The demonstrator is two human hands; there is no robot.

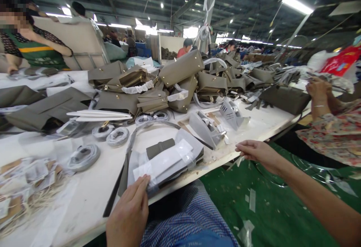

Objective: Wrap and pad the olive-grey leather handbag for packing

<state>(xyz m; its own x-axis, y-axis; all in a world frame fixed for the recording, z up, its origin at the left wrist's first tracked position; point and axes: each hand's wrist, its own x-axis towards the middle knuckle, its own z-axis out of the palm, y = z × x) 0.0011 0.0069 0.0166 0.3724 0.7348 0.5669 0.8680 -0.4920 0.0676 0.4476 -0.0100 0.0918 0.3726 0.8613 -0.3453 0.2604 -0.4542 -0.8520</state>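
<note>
My left hand (130, 213) rests at the near edge of the white table (93, 187), fingers together and lying on the plastic-wrapped grey bag (165, 158) in front of me. My right hand (258, 153) hovers past the table's edge, to the right of the bag, fingers curled in a loose pinch with a small clear scrap of plastic (239, 161) hanging below them. A tape dispenser (207, 126) stands just left of that hand.
A heap of olive-grey handbags (169, 85) fills the table's middle and back. Coiled wrapped straps (84, 156) and bagged paper tags (25, 179) lie to the left. Other people work at the far left, and one at the right (329, 123). Green floor (267, 209) lies below.
</note>
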